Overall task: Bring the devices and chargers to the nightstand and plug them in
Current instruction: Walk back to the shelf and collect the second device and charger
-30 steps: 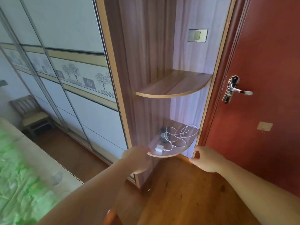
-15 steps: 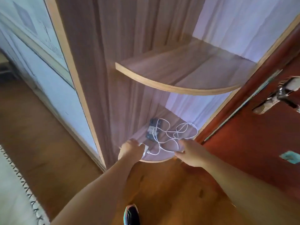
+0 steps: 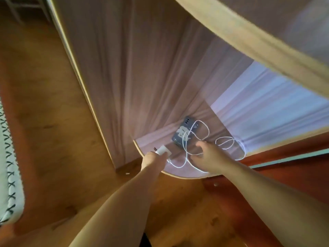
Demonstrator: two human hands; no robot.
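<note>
A phone in a dark blue patterned case (image 3: 184,133) lies on the low rounded corner shelf (image 3: 185,173). A white cable (image 3: 226,143) loops across the phone and the shelf. My left hand (image 3: 153,158) is closed on the white charger plug (image 3: 162,150) at the shelf's left edge. My right hand (image 3: 206,155) rests on the shelf over the cable, fingers spread and bent, just right of the phone. Whether it grips the cable is unclear.
An upper rounded shelf (image 3: 249,36) overhangs the lower one. The wooden cabinet side panel (image 3: 124,68) stands to the left. A red door (image 3: 293,172) is on the right. Wooden floor (image 3: 44,113) lies below, with a white rug edge (image 3: 8,166) at far left.
The view has closed in and tilted down on the lower shelf. My left hand has closed on the charger plug. My right hand moved from the shelf edge onto the cable.
</note>
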